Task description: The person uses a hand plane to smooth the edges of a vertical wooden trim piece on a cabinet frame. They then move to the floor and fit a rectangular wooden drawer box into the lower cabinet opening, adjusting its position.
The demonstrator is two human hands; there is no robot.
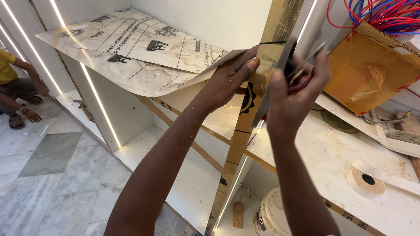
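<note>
My left hand (232, 76) grips the edge of a thin marble-patterned laminate sheet (140, 52) and presses it against a shiny gold strip (271, 39) that runs down the front edge of a cabinet divider. My right hand (295, 89) is closed around a small dark cutting tool (291, 61) with a flat metal blade, held against the gold strip just right of the left thumb. The sheet bends out over the white shelf (192, 175) opening to the left.
A roll of edge-band tape (365, 181) lies on the dusty shelf at right, near a white bucket (269, 216) below. An orange wooden board (367, 70) and red and blue wires (385, 15) sit upper right. Another person (15, 87) crouches on the marble floor at far left.
</note>
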